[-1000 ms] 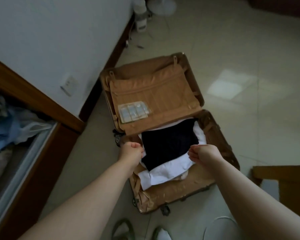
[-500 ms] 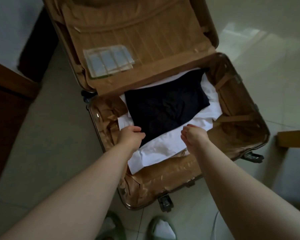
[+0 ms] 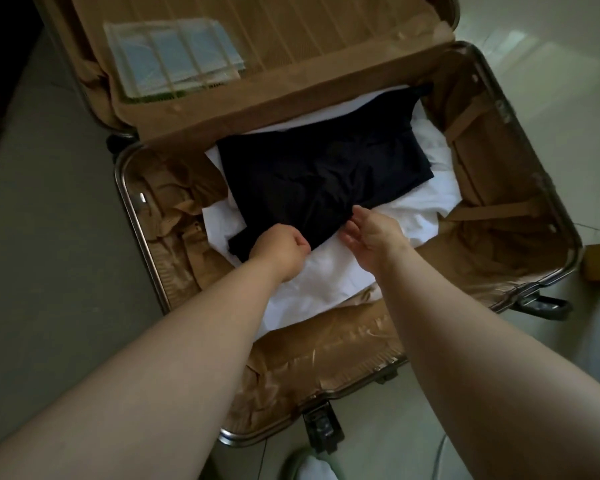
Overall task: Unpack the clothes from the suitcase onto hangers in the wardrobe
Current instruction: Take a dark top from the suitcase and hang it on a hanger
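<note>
Pale floor tiles [image 3: 49,237] are lying all around the suitcase [image 3: 133,216], which is sitting wide open. Its lid [image 3: 309,46] is propped back, with a clear packet [image 3: 174,53] showing in the mesh pocket.

A folded dark garment [image 3: 319,174] is lying on top of a white garment [image 3: 326,282] in the lower half, and neither is leaving the case yet. A second ago the view was taking in the wardrobe at the left, and both hands were hanging as fists above the case edges. Now the head is bending closer, the wardrobe is out of sight, and the hands are meeting at the near edge of the dark garment.

The left hand [image 3: 279,249] is sitting over that garment's near corner with its fingers curled under. I cannot tell whether any cloth is caught between them. The right hand [image 3: 374,233] is loosening, its fingers [image 3: 355,211] relaxed and touching the dark edge without closing on it.

To my mind the reach is ending and the pick-up is beginning. The dark garment is probably coming out first, then going to a hanger. Being soft and folded, it is likely to fall open on lifting and may drag the white garment along.
</note>
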{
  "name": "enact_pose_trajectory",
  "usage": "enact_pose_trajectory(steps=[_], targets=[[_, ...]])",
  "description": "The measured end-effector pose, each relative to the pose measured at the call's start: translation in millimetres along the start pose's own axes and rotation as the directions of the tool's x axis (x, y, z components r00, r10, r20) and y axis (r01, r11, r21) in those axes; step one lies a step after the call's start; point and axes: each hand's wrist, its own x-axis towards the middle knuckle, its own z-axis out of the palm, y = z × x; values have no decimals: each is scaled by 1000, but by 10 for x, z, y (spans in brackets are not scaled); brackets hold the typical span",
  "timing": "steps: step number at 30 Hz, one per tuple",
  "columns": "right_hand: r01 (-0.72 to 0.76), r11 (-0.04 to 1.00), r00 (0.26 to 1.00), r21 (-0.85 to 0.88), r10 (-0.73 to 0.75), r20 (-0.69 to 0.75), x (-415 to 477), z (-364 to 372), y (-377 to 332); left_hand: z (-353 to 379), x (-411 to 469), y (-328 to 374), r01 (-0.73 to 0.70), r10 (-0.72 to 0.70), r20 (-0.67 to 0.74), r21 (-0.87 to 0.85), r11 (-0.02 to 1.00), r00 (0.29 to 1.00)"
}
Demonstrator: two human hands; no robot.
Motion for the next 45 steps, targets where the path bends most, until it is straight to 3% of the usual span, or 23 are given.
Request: enact_pose_trajectory(steps=[2, 6, 10, 12, 13, 16, 20, 21, 25, 29, 31, 33, 35, 37, 39, 40, 43, 45], targets=[[3, 999, 999, -33, -4, -36, -3, -5, -1, 41, -61, -13, -4, 4, 1, 36, 999, 1000], [-10, 991, 999, 134, 4, 38, -12, 68, -106, -36, -86, -62, 17, -16, -48, 11, 1000, 999], [12, 991, 998, 136, -21, 61, 41, 240, -227, -130, -82, -72, 40, -40, -106, 2, 999, 994], [37, 985, 995, 167, -51, 85, 31, 266, -260, -174, -66, -62, 64, -74, -97, -101, 993, 992], [41, 987, 993, 155, -57, 101, -18, 250, -272, -200, -69, -53, 90, -110, -77, -235, 968, 991], [-5, 995, 983, 100, -14, 185, -290, 155, -281, -302, -141, 26, 214, -240, 53, -659, 721, 969], [-86, 995, 973, -44, 93, 213, -813, -14, -232, -417, -410, 148, 274, -316, 144, -867, 417, 938], [-110, 988, 976, -110, 128, 178, -919, -64, -203, -413, -473, 163, 248, -339, 103, -874, 417, 935], [-150, 916, 982, -372, 183, 54, -1007, -256, -56, -383, -682, 134, 317, -531, -154, -654, 687, 834], [-82, 823, 996, -562, 83, -24, -944, -344, -12, -428, -830, 4, 450, -503, -237, -245, 859, 831], [-56, 831, 995, -554, -2, -103, -926, -320, 9, -433, -919, -57, 387, -414, -276, -151, 910, 867], [-44, 948, 983, -314, -14, -182, -942, -269, 36, -433, -1062, -40, 251, -346, -308, -309, 917, 886], [-23, 999, 976, 29, 29, -216, -1016, -187, 20, -485, -1161, 6, 147, -407, -285, -635, 759, 868], [-9, 966, 971, 258, 71, -229, -1109, -125, -85, -614, -1217, 80, 86, -514, -171, -895, 438, 841], [-24, 945, 976, 325, 94, -199, -1187, -114, -208, -764, -1275, 172, 59, -521, -43, -982, 178, 853], [-47, 945, 982, 324, 103, -156, -1258, -100, -286, -868, -1342, 242, 81, -478, 15, -990, 118, 878], [-157, 962, 985, 223, 169, -36, -1490, -40, -448, -1096, -1578, 451, 187, -263, 134, -964, 187, 955], [-234, 956, 972, 179, 226, 60, -1669, 47, -555, -1196, -1732, 540, 274, -114, 252, -925, 262, 961]])
